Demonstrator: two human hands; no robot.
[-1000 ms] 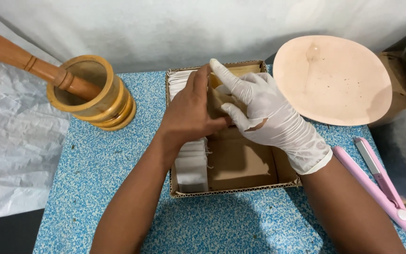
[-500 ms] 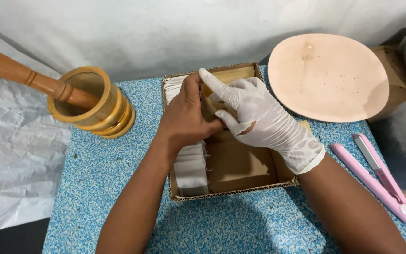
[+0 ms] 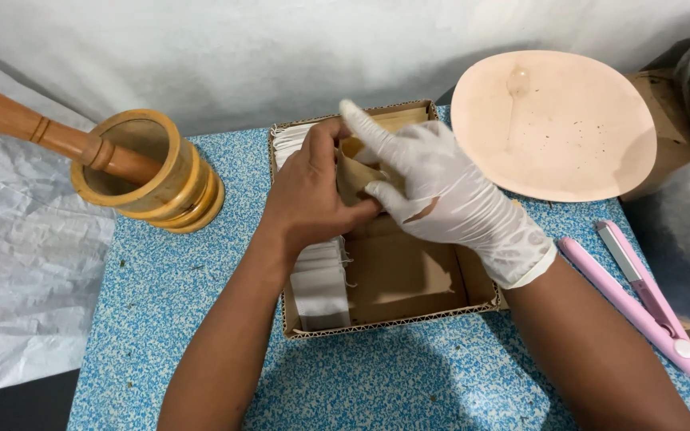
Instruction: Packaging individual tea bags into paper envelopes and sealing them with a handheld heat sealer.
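Note:
A shallow cardboard box (image 3: 397, 323) sits on the blue speckled table. Along its left side runs a row of white paper sachets (image 3: 319, 287). My bare left hand (image 3: 309, 195) reaches into the box and pinches a small brown paper pouch (image 3: 353, 172) at the far end. My right hand (image 3: 449, 199), in a white glove, lies over the same pouch with its fingers spread on it and the index finger pointing up and left. Both hands touch the pouch and hide most of it.
A wooden mortar (image 3: 149, 172) with a pestle (image 3: 33, 128) leaning in it stands at the left. A round peach plate (image 3: 557, 128) lies at the back right. A pink flat sealing tool (image 3: 640, 295) lies at the right edge. Crumpled white plastic (image 3: 17, 263) covers the left.
Both hands have stayed in the far part of the box; the gloved fingers have shifted over the brown pouch. The camera has drifted slightly, so everything sits a little lower in view.

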